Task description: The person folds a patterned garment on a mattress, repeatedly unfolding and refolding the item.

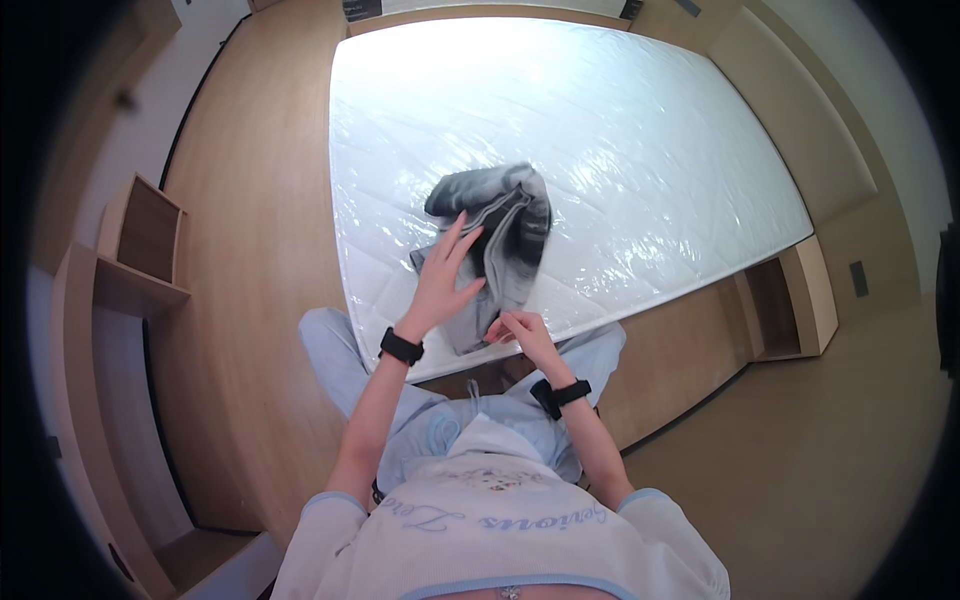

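A folded, bunched piece of grey and black patterned fabric (pixel 529 225) lies on a mattress (pixel 637 172) wrapped in clear plastic, close to its near corner. My left hand (pixel 446 285) is over the fabric's left side, fingers spread, with the fingertips near a dark fold. At the fabric's near end is my right hand (pixel 521 334), its fingers curled; whether they pinch the cloth's edge cannot be told. Both wrists wear black bands.
My legs (pixel 330 352) are against the mattress's near corner. Wooden shelving (pixel 142 281) stands at the left, past a wood floor (pixel 247 225). A bedside cabinet (pixel 814 300) and a padded headboard (pixel 795 120) are at the right.
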`<control>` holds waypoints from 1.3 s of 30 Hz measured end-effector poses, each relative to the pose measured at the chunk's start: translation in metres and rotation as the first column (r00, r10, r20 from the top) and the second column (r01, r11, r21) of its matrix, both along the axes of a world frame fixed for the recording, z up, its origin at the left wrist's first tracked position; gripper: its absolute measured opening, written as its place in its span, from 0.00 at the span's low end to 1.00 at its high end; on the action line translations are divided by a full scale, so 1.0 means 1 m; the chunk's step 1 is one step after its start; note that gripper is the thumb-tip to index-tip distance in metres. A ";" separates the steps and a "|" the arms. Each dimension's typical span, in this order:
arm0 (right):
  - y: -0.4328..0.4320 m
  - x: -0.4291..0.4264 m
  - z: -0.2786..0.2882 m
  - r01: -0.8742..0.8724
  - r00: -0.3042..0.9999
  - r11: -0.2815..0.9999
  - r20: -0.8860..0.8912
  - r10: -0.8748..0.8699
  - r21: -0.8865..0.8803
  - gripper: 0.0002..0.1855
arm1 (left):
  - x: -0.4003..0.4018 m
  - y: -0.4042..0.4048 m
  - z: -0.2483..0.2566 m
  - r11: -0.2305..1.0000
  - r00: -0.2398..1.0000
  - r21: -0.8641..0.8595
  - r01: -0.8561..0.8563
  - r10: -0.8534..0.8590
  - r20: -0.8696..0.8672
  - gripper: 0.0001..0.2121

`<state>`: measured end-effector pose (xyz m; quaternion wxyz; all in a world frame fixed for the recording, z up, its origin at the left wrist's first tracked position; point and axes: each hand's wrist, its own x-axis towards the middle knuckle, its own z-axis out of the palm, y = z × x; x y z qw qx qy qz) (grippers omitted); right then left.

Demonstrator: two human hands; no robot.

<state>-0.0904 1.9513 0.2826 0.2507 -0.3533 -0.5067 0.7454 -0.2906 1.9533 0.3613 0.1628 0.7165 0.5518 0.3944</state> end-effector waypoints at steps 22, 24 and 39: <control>0.074 0.007 -0.024 -0.057 0.386 0.705 0.667 -0.638 0.707 0.35 | -0.169 -0.003 -0.026 0.695 0.567 -0.274 -0.665 0.708 0.422 0.11; 0.079 0.005 -0.011 -0.101 0.427 0.768 0.725 -0.540 0.632 0.35 | -0.181 -0.004 -0.039 0.668 0.449 -0.332 -0.666 0.715 0.536 0.12; 0.265 0.007 0.008 -0.688 0.477 0.348 0.758 -0.444 0.637 0.40 | 0.002 -0.113 -0.062 0.798 0.819 -0.227 -0.558 0.485 -0.307 0.30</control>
